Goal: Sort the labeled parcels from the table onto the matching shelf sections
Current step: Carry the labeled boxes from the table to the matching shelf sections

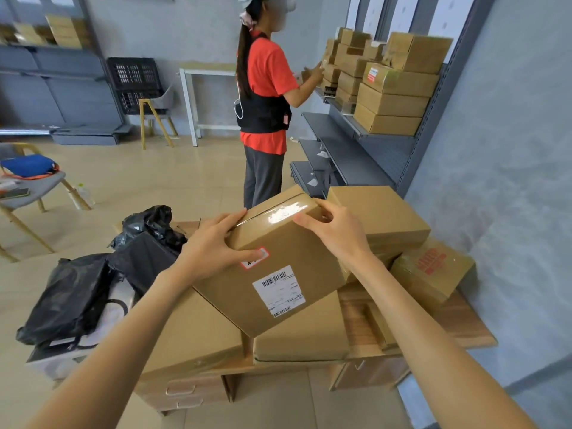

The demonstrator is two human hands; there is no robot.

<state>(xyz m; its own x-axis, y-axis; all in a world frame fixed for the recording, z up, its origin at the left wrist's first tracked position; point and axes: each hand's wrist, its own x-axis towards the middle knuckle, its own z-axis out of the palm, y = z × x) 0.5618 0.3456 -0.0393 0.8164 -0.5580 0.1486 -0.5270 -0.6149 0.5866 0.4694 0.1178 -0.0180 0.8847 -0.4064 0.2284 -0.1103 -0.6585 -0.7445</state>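
Table: I am looking down at a wooden table with drawers, standing against a grey wall at 3 o'clock; cardboard parcels are covering most of its top.
Room: a beige tiled floor is spreading toward 10 o'clock, with a chair carrying a blue bag. At 1 o'clock a grey shelf is holding stacked brown boxes, and a person in a red shirt is standing before it.
Left hand: my left hand is gripping the parcel at its 9 o'clock corner, fingers over the top edge, thumb lying on the front near a red-edged sticker.
Right hand: my right hand is curling over the parcel's 1 o'clock edge, holding it.
Parcel: it is tilting above the other boxes at the table centre.
Materials: matte brown cardboard, rectangular; glossy clear tape on top; a white barcode label. Crumpled shiny black plastic bags are lying at 9 o'clock.
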